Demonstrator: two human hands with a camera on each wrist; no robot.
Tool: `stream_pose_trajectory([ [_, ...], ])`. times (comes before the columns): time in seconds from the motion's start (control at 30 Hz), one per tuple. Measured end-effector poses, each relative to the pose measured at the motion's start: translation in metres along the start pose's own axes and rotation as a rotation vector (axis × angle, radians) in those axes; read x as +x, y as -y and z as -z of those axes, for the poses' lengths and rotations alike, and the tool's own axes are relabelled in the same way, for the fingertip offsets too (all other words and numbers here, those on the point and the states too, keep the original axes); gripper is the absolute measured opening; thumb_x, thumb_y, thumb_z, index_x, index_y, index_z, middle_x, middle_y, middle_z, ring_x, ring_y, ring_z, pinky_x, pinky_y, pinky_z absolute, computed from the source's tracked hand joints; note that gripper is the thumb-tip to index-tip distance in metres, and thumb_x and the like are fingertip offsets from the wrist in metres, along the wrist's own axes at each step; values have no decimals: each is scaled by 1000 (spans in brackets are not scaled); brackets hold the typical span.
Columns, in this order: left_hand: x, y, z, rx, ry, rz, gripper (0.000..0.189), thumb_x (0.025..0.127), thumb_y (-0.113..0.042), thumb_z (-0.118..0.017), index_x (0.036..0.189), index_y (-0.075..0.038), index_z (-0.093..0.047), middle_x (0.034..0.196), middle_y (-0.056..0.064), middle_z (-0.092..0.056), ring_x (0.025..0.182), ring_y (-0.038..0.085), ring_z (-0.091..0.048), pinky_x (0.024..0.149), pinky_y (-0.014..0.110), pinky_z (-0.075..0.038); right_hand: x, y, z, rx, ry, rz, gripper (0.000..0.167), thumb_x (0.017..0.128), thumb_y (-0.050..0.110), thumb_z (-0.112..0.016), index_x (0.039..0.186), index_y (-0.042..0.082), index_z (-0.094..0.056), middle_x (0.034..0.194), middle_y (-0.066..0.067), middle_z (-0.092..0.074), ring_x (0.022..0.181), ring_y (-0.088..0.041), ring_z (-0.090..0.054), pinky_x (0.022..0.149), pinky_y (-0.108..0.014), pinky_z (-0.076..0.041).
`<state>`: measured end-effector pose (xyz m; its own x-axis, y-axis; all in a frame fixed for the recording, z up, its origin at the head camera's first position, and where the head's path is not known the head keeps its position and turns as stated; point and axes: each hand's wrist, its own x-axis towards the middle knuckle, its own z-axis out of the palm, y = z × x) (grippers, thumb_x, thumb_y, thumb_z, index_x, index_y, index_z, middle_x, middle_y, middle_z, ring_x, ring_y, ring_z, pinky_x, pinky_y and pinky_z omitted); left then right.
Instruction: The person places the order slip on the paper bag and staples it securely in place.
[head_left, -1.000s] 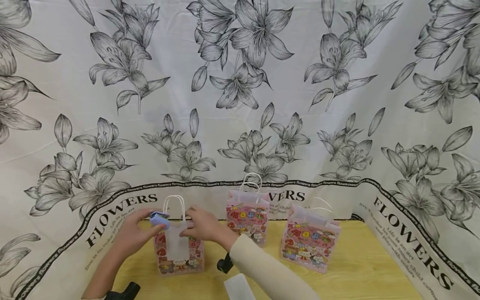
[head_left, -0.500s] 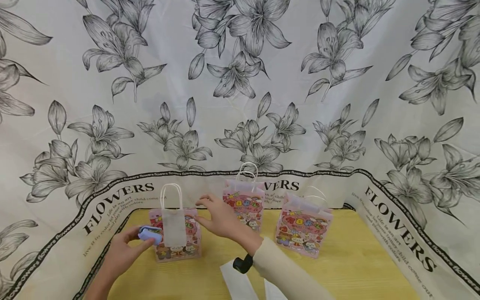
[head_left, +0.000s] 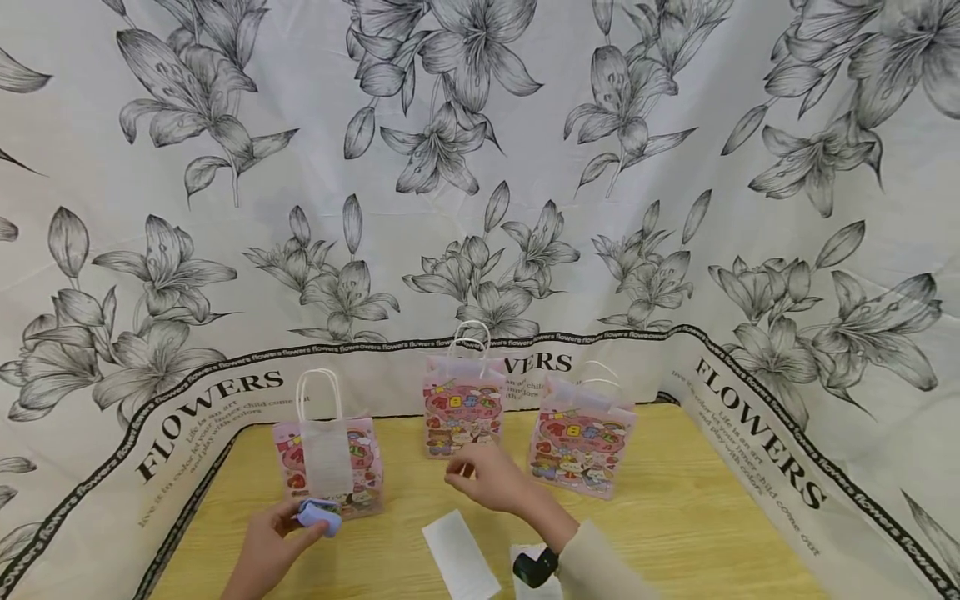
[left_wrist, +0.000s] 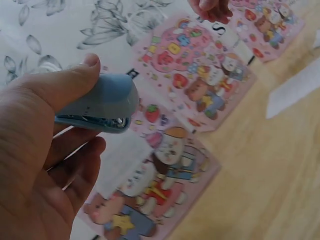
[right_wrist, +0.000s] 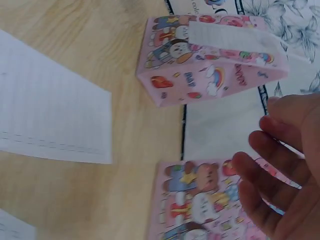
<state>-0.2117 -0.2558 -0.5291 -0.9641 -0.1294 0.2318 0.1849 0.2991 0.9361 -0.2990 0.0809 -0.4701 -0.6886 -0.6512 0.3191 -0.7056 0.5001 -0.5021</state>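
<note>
I judge the slip on the left bag placed, though I can't tell if it's fastened: my left hand pinches the stapler before it, my relaxed right hand hovers over the desk holding nothing, and a loose slip likely wants picking up.

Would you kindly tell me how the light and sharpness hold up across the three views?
Head view: soft, fairly even light, with gentle shading on the floral cloth; left wrist view: slightly hazy, the nearest gift bag a little blurred beyond the blue stapler; right wrist view: also hazy, with darker shading on the right hand.
</note>
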Motion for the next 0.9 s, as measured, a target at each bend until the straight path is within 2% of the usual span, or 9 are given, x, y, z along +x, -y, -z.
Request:
stream_pose_trajectory([
  [0.13,-5,11,-13,-72,58,121,40,81,-2,-77,116,12,-62,98,14,-66,79,14,-66,68,28,-55,-17,-21,-15,107,43,-97,7,93,19,-68,92,13,-72,84,11,-64,74,-3,-59,64,-20,-49],
  [0.2,-8,17,-20,-99,84,151,46,84,-3,-75,123,12,-57,102,16,-66,80,14,-66,69,29,-55,-24,-31,-23,149,46,-136,9,93,18,-68,93,10,-73,85,11,-65,73,-4,-60,63,-20,-50],
  [0.33,-15,27,-34,-120,76,101,47,86,-2,-71,129,9,-54,109,20,-65,75,16,-65,63,30,-54,-35,-50,-39,205,19,-181,11,92,15,-69,97,5,-72,87,7,-66,73,-7,-60,64,-23,-51],
  [0.47,-22,35,-47,-104,23,45,35,87,0,-70,119,10,-60,110,21,-62,73,14,-63,60,29,-53,-42,-64,-53,264,22,-227,13,92,14,-68,102,5,-71,94,5,-66,78,-6,-60,68,-24,-51],
  [0.6,-28,45,-55,-95,-14,31,24,87,2,-67,107,13,-62,103,9,-64,71,8,-61,58,26,-52,-43,-72,-66,279,48,-236,16,91,17,-69,104,7,-71,92,7,-64,78,-4,-59,68,-24,-51],
  [0.67,-31,49,-57,-114,-13,83,19,89,1,-65,104,12,-63,96,4,-65,67,8,-60,55,26,-52,-42,-73,-71,258,54,-232,18,90,18,-71,104,8,-72,89,9,-63,77,-3,-58,68,-24,-50],
  [0.7,-32,51,-57,-131,-8,131,20,90,-2,-65,104,13,-62,92,3,-64,64,9,-60,54,27,-52,-42,-72,-74,243,58,-230,19,89,18,-71,105,8,-72,88,10,-63,77,-2,-57,67,-23,-49],
  [0.83,-36,56,-52,-221,73,340,45,85,-14,-73,112,16,-55,86,7,-64,70,18,-63,59,32,-55,-42,-68,-80,180,75,-244,22,87,21,-74,107,11,-73,83,14,-60,73,0,-54,66,-23,-47],
  [0.9,-37,58,-50,-240,118,356,57,80,-12,-78,116,20,-49,89,11,-65,74,20,-65,64,34,-56,-42,-67,-81,160,82,-245,23,86,22,-75,107,13,-74,80,15,-58,70,0,-52,64,-23,-45],
])
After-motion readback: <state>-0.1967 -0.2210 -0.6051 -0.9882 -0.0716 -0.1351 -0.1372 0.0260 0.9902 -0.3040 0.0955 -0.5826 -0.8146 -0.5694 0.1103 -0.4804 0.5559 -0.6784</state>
